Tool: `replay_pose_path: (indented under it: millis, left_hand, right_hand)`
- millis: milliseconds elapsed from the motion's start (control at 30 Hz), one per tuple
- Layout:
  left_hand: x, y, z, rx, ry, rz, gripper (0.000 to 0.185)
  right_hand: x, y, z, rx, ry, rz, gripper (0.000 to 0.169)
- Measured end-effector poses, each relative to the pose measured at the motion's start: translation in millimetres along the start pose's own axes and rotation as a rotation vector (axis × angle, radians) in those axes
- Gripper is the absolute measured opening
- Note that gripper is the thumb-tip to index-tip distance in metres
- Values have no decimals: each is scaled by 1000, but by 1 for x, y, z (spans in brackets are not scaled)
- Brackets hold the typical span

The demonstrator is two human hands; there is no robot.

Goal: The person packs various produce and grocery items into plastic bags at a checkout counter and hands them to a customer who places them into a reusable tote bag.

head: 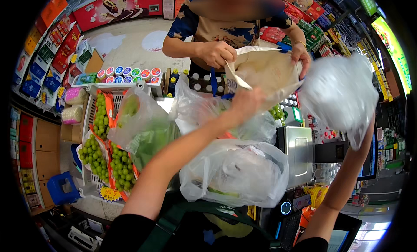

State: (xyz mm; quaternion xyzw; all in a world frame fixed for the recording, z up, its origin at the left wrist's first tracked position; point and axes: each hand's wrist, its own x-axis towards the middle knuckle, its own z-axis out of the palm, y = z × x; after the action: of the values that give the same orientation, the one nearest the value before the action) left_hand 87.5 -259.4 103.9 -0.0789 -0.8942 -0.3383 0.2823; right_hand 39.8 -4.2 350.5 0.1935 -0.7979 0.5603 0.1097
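Note:
In front of me a person's two hands hold apart the mouth of a cream cloth tote bag with blue straps. My left hand, blurred by motion, is at the tote's near rim; its finger grip is unclear. On the right, my right hand holds up a full, translucent white plastic bag, which hides most of the hand and blurs its own contents. A filled white plastic carrier bag lies below my left forearm. Farther back, another clear plastic bag stands under the tote.
To the left, a white plastic crate holds green grapes in orange-edged bags, with a plastic produce bag over its side. A metal-topped counter device and a monitor stand at right. Lidded cups line the back.

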Motion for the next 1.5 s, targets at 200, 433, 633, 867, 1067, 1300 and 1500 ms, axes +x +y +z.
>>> replay_pose_path:
  millis: [200, 433, 633, 867, 1067, 1300, 1500]
  left_hand:
    - [-32, 41, -37, 41, 65, 86, 13]
    - [-39, 44, -51, 0, 19, 84, 9]
    - [-33, 24, -41, 7, -85, 151, 7]
    - [-37, 16, -52, -41, 69, 24, 13]
    - [-44, 40, -52, -65, -87, -61, 40]
    - [-79, 72, -75, -70, -422, 303, 81]
    - [-75, 71, -61, -768, -475, -213, 39]
  right_hand:
    - [72, -11, 135, -709, -601, -110, 27]
    - [75, 141, 241, -1219, -710, -289, 34]
    - [112, 217, 219, -1199, -719, -770, 20]
    - [-126, 11, 114, -741, -1551, 84, 41]
    - [-298, 168, 137, -737, -669, 8, 87]
    - [-262, 173, 152, 19, -319, 345, 34]
    - [-172, 51, 107, -231, -139, -293, 38]
